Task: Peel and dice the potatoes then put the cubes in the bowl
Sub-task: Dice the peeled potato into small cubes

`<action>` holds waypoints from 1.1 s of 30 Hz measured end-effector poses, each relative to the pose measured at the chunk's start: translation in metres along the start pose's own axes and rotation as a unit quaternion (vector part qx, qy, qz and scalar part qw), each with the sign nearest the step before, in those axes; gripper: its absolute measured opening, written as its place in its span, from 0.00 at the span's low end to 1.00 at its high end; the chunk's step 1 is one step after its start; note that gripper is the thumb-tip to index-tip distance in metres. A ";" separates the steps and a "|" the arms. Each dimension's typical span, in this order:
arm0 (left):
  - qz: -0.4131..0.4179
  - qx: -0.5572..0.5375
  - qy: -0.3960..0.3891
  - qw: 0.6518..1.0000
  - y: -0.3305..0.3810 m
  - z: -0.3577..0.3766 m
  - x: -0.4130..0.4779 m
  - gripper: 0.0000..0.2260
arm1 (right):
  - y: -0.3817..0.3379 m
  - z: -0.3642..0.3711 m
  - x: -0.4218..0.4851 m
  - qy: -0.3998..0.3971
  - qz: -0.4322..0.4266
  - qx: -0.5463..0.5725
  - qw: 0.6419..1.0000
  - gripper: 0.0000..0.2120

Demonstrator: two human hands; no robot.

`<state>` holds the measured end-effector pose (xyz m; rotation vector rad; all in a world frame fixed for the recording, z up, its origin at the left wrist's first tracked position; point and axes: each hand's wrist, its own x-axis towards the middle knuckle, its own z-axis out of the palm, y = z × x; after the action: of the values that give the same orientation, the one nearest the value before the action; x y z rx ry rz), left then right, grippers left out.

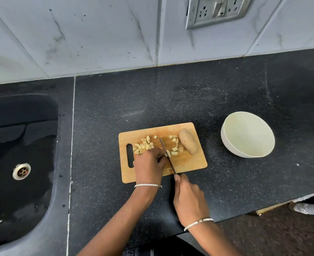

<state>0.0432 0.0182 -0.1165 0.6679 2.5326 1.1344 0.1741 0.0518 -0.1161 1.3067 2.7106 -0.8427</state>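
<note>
Right hand (189, 198) gripping steel knife (168, 155), blade lying across wooden cutting board (189, 163) mid-frame; left hand (149, 164) pinching pale potato piece (168, 153) beside blade.

One cutting board (189, 163), one knife (168, 156), one unpeeled potato (188, 141) and one bowl (248, 133) were counted mid-frame; potato cubes (145, 145) were seen in two clusters, uncounted.

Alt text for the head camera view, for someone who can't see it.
A person dices potato on a board: the right hand holds a knife, the left hand curled beside the blade. Potato cubes and a whole potato lie on the board; an empty white bowl stands to its right on a dark counter.
</note>
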 end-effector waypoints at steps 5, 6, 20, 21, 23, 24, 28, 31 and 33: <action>-0.010 0.002 0.014 1.000 0.000 0.003 -0.002 0.06 | -0.008 -0.004 -0.004 -0.017 0.017 -0.107 0.994 0.18; -0.011 0.005 0.014 1.000 0.000 0.003 -0.003 0.06 | -0.008 -0.004 -0.004 -0.018 0.017 -0.115 0.993 0.18; 0.008 0.078 -0.008 0.997 0.009 -0.006 -0.001 0.07 | 0.026 -0.032 -0.024 0.030 -0.027 0.079 0.996 0.27; 0.009 0.084 -0.010 0.996 0.009 -0.007 0.000 0.08 | 0.026 -0.034 -0.022 0.027 -0.028 0.068 0.997 0.27; 0.019 0.101 -0.019 0.995 0.010 -0.008 0.002 0.10 | 0.027 -0.033 -0.018 0.020 -0.027 0.044 0.998 0.27; 0.025 0.111 -0.024 0.993 0.011 -0.009 0.002 0.11 | 0.028 -0.032 -0.017 0.020 -0.025 0.035 0.999 0.27; 0.060 0.135 -0.043 0.988 0.010 -0.009 0.006 0.12 | 0.040 -0.026 -0.016 0.029 -0.021 -0.001 0.999 0.27; 0.079 0.147 -0.063 0.984 0.009 -0.007 0.010 0.12 | 0.047 -0.022 -0.019 0.018 -0.026 -0.017 0.999 0.27; 0.075 0.145 -0.069 0.984 0.009 -0.008 0.014 0.10 | 0.047 -0.023 -0.019 0.000 -0.031 -0.002 1.000 0.29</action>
<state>0.0306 0.0255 -0.1049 0.9870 2.5865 0.7352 0.2260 0.0724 -0.1136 1.2270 2.7656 -0.8421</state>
